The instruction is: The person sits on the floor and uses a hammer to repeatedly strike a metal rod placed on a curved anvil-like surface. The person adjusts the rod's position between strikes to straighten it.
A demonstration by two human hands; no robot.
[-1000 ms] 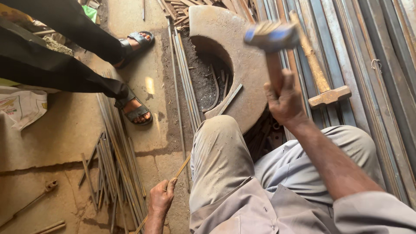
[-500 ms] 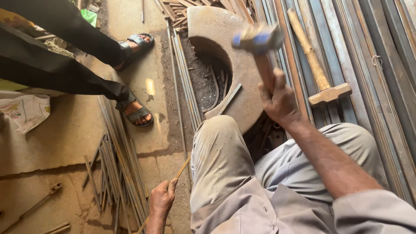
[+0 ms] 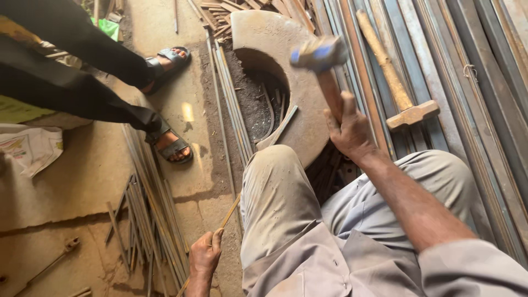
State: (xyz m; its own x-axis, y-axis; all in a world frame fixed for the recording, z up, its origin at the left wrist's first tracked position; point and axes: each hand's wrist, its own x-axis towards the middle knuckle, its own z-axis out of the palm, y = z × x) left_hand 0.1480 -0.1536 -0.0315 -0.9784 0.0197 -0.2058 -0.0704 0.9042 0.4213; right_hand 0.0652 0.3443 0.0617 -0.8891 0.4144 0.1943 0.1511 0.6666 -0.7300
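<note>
I record a hammer [image 3: 320, 55], blue-marked head blurred, raised over a curved steel block [image 3: 291, 49] lying on the floor. The right hand [image 3: 352, 129] has its fingers clamped round the wooden handle. The left hand [image 3: 204, 256], low beside the knee, has its fingers closed on a thin rod [image 3: 230, 213]. A second hammer [image 3: 393, 77] lies on long steel bars [image 3: 473, 82] to the right. Thin rods [image 3: 148, 198] lie on the floor near another person's sandalled feet [image 3: 173, 148].

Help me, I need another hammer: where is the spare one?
The spare hammer lies on the metal bars, upper right, just right of the right hand.
</note>
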